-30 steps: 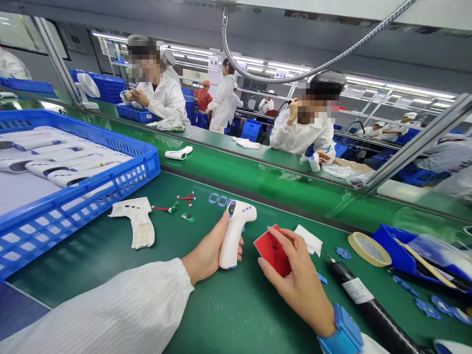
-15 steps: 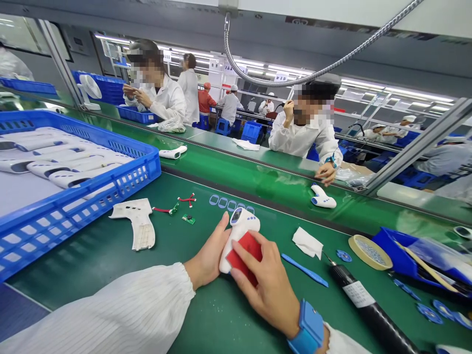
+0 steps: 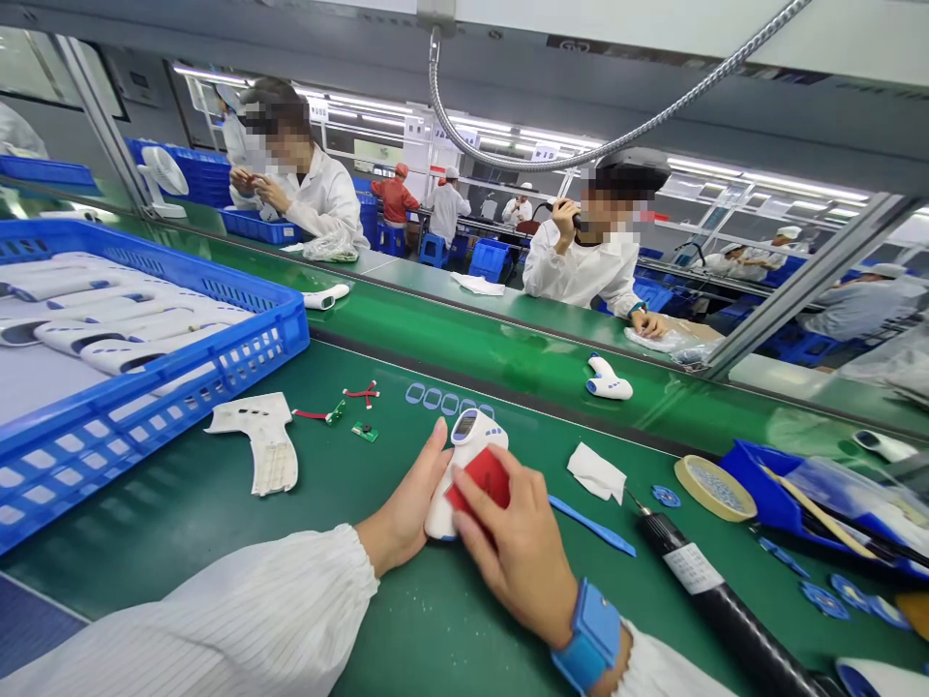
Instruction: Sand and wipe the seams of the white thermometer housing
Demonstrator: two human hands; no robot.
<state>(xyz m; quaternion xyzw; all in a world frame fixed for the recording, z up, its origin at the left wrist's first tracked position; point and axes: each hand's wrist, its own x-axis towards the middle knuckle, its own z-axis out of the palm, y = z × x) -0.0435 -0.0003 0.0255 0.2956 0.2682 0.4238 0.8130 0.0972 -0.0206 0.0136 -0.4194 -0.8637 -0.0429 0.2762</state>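
My left hand (image 3: 413, 499) is closed round the side of a white infrared thermometer (image 3: 439, 513), which stands tilted with its small screen facing up. In my right hand (image 3: 519, 542), a red flat piece (image 3: 488, 478), perhaps sandpaper, is pinched and laid against the thermometer's handle. Just beyond the thermometer lie several blue ring-shaped frames (image 3: 433, 398). Left of my hands are an open white thermometer shell half (image 3: 270, 440), a small green circuit board (image 3: 365, 432) and red wires (image 3: 361, 394). A blue pry stick (image 3: 595, 526) rests to the right of my right hand.
A blue crate (image 3: 290, 324) of thermometers stands at left. At right lie a black electric screwdriver (image 3: 697, 571), a white tissue (image 3: 596, 471), a round yellow dish (image 3: 715, 487) and a blue bin (image 3: 755, 474). Another thermometer (image 3: 608, 379) lies on the green belt (image 3: 479, 339); co-workers sit beyond.
The red piece has shifted slightly on the handle, with both hands keeping their hold. On the belt the thermometers have moved left. A co-worker's hand across the belt has drawn back from one.
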